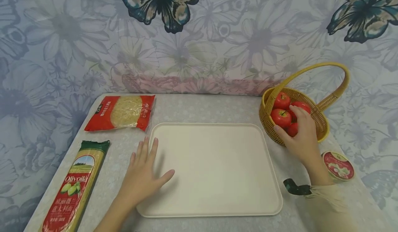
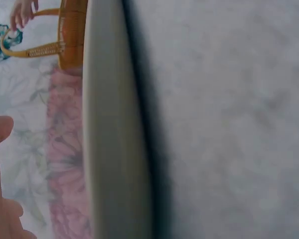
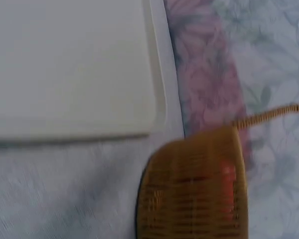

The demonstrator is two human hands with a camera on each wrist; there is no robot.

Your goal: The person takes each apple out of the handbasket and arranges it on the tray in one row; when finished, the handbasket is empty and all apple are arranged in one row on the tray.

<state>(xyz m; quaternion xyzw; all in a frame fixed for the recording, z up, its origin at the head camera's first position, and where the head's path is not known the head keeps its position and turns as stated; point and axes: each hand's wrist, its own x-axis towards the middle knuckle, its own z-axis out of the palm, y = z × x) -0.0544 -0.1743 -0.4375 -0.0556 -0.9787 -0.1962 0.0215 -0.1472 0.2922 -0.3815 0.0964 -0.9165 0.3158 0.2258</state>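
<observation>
In the head view my right hand is over the wicker basket, thumb and fingers apart above several red apples. Its fingertips are at the fruit; whether it touches an apple, I cannot tell. My left hand, fingers spread, hovers by the left edge of the cream tray. Part of the left hand also shows in the left wrist view, beside the tray's rim. In the right wrist view the basket stands near a tray corner, and the right hand is out of sight.
A red bag of pasta lies behind the tray on the left. A long spaghetti packet lies at the left table edge. A round red tin sits right of my right wrist. The patterned wall covering rises behind the table.
</observation>
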